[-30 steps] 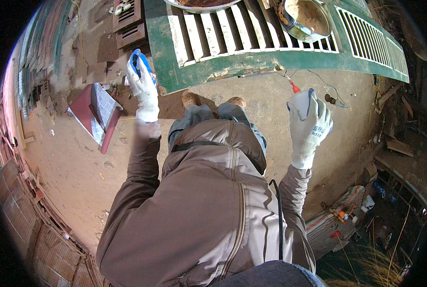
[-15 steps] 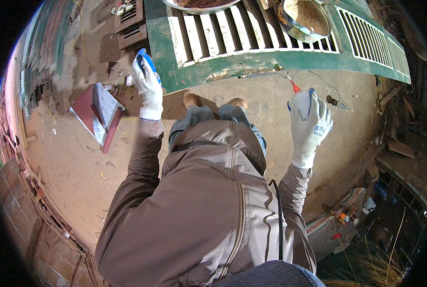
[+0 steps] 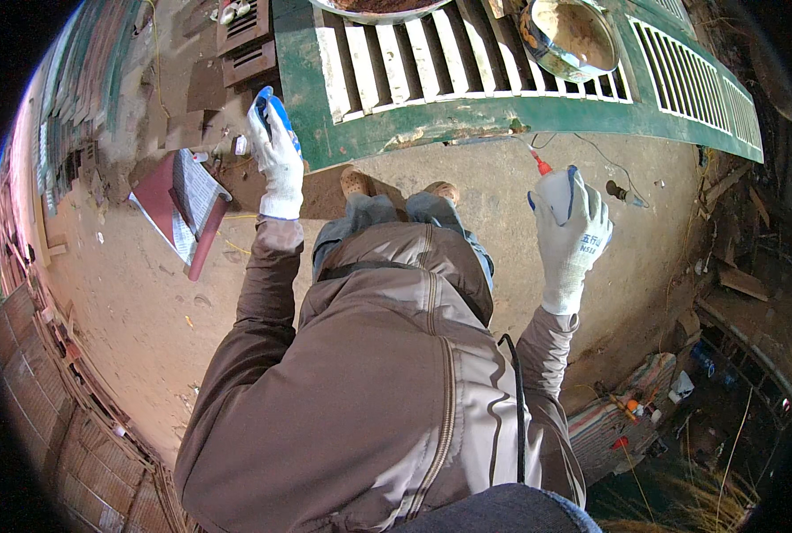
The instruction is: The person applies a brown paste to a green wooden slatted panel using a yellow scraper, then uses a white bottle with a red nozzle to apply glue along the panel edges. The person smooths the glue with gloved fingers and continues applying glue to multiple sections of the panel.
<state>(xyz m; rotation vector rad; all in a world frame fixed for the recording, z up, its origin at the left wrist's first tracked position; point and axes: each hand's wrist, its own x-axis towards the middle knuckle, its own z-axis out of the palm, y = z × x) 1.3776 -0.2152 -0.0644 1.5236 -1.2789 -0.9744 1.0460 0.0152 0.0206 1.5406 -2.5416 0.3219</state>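
Note:
My right hand, in a white glove with blue fingertips, is closed around a white squeeze bottle. The bottle's red nozzle points toward the near edge of a green wooden panel with white slats. My left hand, gloved the same way, is beside the panel's left corner. Its fingers are stretched out, with the blue palm coating showing and nothing visible in them. Whether it touches the panel I cannot tell.
On the panel stand a wide basin of brown material and a round tin with pale residue. A folded maroon sheet with a printed side lies on the floor at left. A thin cable hangs near the panel. Clutter lies along the right.
My right hand and the bottle have shifted very slightly left. The panel and the things on it appear a little farther right in view.

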